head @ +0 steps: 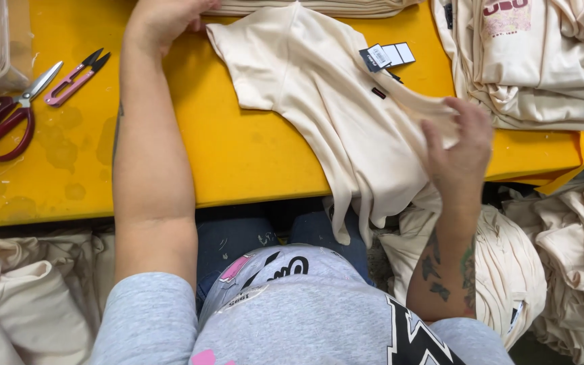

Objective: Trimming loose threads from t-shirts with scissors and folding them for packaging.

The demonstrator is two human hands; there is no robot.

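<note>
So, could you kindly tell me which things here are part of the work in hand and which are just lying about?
In hand:
- cream T-shirt with hang tags, spread on the yellow table
- left hand at its sleeve edge
- right hand gripping its other side

Lying about:
- red-handled scissors
- pink thread snips
- stack of folded cream shirts

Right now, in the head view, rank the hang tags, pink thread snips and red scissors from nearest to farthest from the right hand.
From the right hand:
1. Hang tags, just up-left, on the cream shirt.
2. Pink thread snips, far left on the yellow table.
3. Red scissors, at the left edge.
</note>
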